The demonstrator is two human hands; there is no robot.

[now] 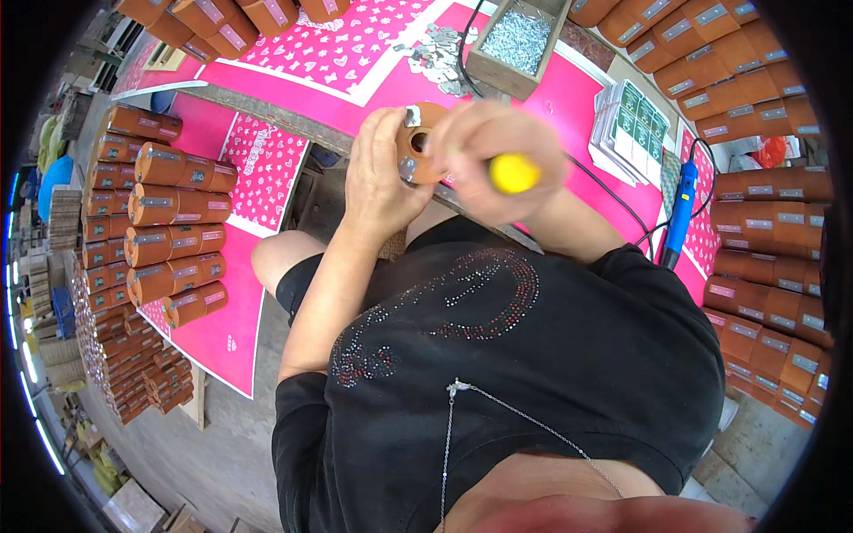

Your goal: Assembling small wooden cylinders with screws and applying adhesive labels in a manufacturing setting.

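1. Here we were at the left hand [382, 169], clamped on a round brown piece [426, 123], fingers along its far side, near the front edge of the desk [573, 107].
2. Over came the right hand [493, 142], closed around a yellow-ended tool [515, 173], both blurred; we couldn't tell whether its tip met the piece.
3. Progress check! We saw one silver fitting [408, 169] low on the brown face and a pale one [412, 116] at the top; whether either was fully fastened, we couldn't say. We judged this piece part-way through, with any remaining fastening hidden by the hands.
4. And the direction: its round end, dark hole in the middle, faced up at us. The long axis seemed to run away along our line of sight, though the hands hid the body.
5. Beyond, on the desk, lay loose metal plates [440, 58], just beside a wooden box [499, 78] of screws [515, 40].
6. Rightward we had printed cards [626, 129] and a blue corded tool [681, 209].
7. Farthest out, what a line-up: brown cylinders stacked left [178, 204] and right [769, 302], many already wearing metal plates.
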